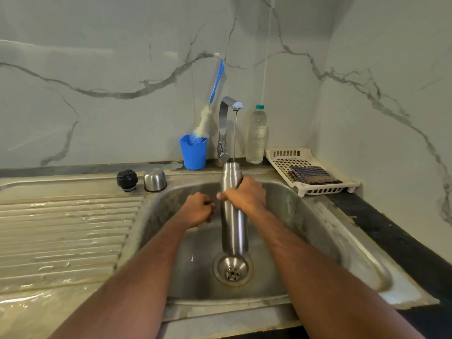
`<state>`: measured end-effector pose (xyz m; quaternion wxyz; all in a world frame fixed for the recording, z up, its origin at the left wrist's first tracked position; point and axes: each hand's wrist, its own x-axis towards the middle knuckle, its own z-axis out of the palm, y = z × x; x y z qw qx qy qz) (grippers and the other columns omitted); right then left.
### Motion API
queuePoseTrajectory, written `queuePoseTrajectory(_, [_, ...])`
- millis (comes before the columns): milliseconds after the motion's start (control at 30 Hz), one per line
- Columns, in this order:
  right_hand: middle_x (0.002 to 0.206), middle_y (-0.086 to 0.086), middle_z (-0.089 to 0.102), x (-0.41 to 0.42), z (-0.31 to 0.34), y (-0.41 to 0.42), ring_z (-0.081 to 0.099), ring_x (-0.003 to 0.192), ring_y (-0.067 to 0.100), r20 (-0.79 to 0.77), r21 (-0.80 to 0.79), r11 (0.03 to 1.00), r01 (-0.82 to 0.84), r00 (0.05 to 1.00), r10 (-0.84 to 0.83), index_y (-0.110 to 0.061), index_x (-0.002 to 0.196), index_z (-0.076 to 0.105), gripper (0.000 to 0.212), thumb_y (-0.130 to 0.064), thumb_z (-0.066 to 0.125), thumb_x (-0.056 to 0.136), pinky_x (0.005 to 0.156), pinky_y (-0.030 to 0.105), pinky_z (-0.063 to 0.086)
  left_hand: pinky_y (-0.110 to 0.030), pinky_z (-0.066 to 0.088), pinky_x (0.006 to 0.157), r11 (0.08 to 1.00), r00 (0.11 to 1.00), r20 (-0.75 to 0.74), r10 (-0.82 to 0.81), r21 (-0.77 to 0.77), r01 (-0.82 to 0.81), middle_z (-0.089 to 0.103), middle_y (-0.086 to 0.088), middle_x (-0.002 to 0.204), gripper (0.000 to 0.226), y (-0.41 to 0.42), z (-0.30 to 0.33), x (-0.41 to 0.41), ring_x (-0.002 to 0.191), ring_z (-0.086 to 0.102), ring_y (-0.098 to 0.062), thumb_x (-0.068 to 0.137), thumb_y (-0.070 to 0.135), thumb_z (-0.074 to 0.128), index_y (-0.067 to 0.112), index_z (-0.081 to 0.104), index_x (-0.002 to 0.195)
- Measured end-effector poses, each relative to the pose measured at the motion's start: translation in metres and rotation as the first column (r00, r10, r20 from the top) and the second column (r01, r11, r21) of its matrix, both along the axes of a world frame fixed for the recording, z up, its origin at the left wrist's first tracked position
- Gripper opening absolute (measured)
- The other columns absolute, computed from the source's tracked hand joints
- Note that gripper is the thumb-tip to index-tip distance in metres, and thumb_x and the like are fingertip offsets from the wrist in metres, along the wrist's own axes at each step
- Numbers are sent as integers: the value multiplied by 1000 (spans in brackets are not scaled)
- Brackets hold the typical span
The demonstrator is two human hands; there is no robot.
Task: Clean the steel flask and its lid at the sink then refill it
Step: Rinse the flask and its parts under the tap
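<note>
Steel flask (233, 223), wet, probably slippery and growing heavier under the tap (228, 123) at twelve o'clock: right hand (245, 195) clamped high on its body, left hand (199, 210) curled, seemingly empty.

Home kitchen: steel sink (318, 231), marble-patterned wall (97, 69).

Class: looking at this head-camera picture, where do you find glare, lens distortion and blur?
Head view: glare streaks the tall brushed-steel flask and the wet ridged steel draining board; wide-angle distortion bows the counter edges and stretches the forearms; focus is mostly sharp, with no evident motion blur.
</note>
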<state>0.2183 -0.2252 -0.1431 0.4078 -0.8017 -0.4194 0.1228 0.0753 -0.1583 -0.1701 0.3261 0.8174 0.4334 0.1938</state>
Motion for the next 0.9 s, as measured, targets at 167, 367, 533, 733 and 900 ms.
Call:
queuePoseTrajectory(167, [109, 1, 71, 0, 0, -2, 68, 91, 18, -20, -77, 996, -37, 999, 36, -18, 120, 61, 72, -43, 92, 61, 82, 35, 59, -28, 57, 49, 1000, 1000, -11, -2, 20, 2, 74, -12, 85, 21, 0, -1, 0, 73, 75, -22, 98, 12, 51, 9, 70, 90])
queuePoseTrajectory(367, [108, 1, 71, 1, -1, -2, 69, 91, 18, 22, -76, 996, -44, 999, 45, -19, 121, 62, 75, -46, 92, 58, 78, 32, 58, -30, 58, 53, 999, 1000, -26, 3, 44, -2, 75, -12, 81, 19, 2, -3, -1, 76, 75, -27, 97, 14, 54, 7, 70, 87])
queuePoseTrajectory(533, [119, 1, 68, 9, -6, -3, 67, 98, 20, -3, -20, 1000, -5, 1000, 5, -21, 132, 53, 81, -45, 91, 65, 88, 39, 57, -24, 51, 58, 994, 999, -47, -27, 109, 32, 70, -2, 75, 18, -1, 1, -1, 70, 69, -16, 98, 21, 61, 17, 66, 81])
queuePoseTrajectory(733, [132, 12, 59, 7, -3, -21, 62, 113, 32, 71, -209, 969, -133, 986, 151, -22, 144, 34, 90, -36, 88, 73, 96, 46, 53, -26, 54, 77, 973, 996, -61, -66, 218, 78, 68, 9, 76, 9, -18, 21, -12, 75, 66, -7, 91, 21, 71, 21, 71, 83])
queuePoseTrajectory(900, [138, 11, 46, -1, 9, -45, 52, 125, 34, 465, -339, 925, -171, 825, 323, -32, 145, 23, 90, -34, 81, 77, 99, 56, 50, -29, 54, 76, 921, 979, -196, -48, 371, 119, 71, 5, 84, 10, -34, 42, -52, 78, 66, -10, 90, 24, 72, 15, 75, 89])
